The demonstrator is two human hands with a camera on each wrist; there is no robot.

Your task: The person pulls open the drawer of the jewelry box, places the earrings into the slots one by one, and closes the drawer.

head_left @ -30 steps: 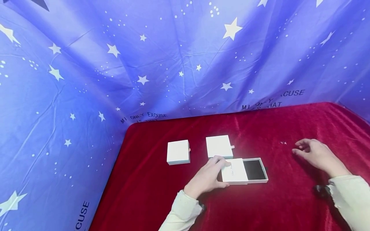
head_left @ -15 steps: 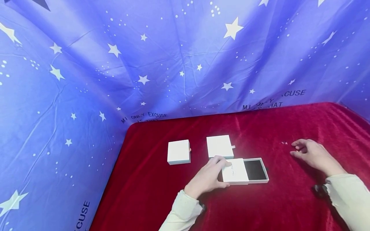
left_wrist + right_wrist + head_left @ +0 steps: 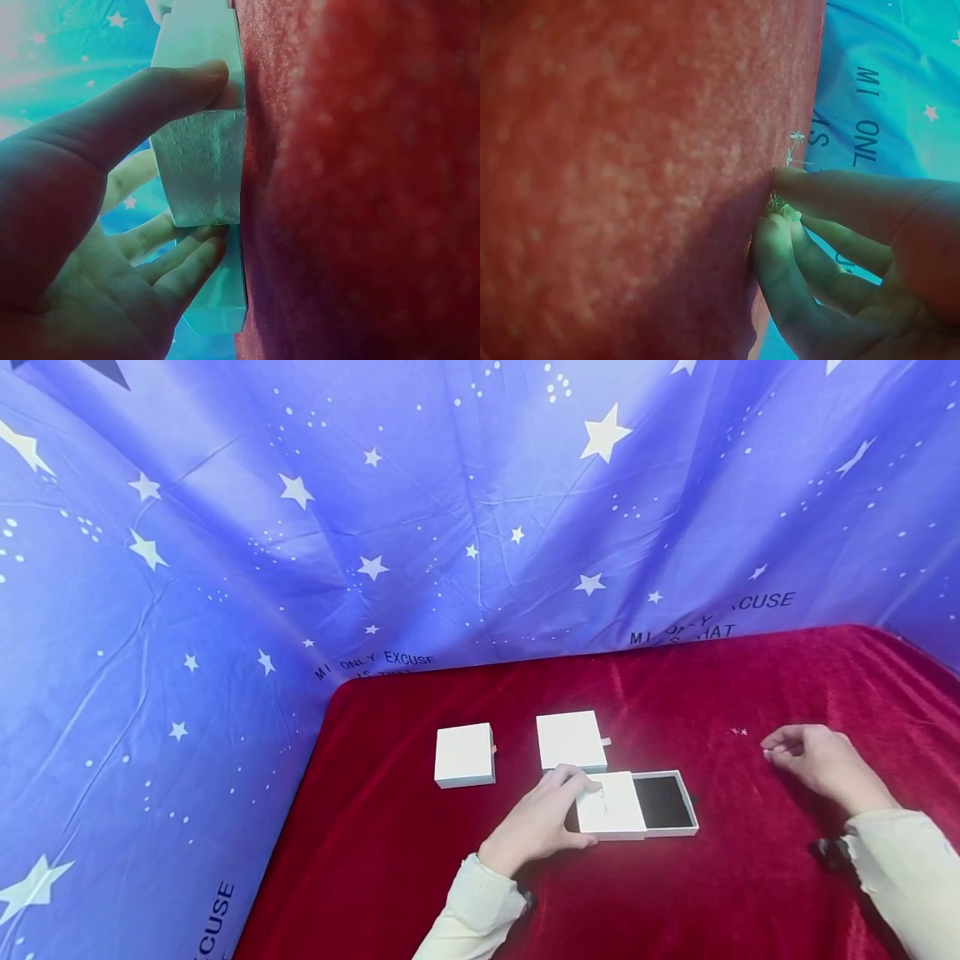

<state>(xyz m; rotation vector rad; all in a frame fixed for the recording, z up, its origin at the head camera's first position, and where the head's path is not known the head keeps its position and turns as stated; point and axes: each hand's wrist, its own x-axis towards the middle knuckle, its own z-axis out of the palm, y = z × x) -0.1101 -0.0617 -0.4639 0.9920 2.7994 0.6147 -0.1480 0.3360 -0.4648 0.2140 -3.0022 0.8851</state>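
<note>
My left hand (image 3: 534, 822) grips the sleeve of a white drawer box (image 3: 609, 806), thumb on the near side and fingers at the far side. The box's tray (image 3: 663, 803), lined in black, is pulled out to the right. In the left wrist view, the thumb lies along the box's side wall (image 3: 199, 169). My right hand (image 3: 821, 766) is low over the red cloth, pinching a small, shiny openwork piece (image 3: 777, 202) between thumb and fingers, which hide most of it. Close beyond it lie two tiny star-shaped stud earrings (image 3: 738, 732).
Two more white boxes stand behind the left hand: one at the left (image 3: 463, 756), and one (image 3: 570, 741) directly behind the pulled-out box, each with a small pull tab on its right. Red velvet cloth (image 3: 420, 868) covers the table; a blue star-printed curtain (image 3: 450, 510) encloses it.
My right hand's fingertips have come together on the small shiny piece after a slight move left and back right. The left hand and the boxes stay put.
</note>
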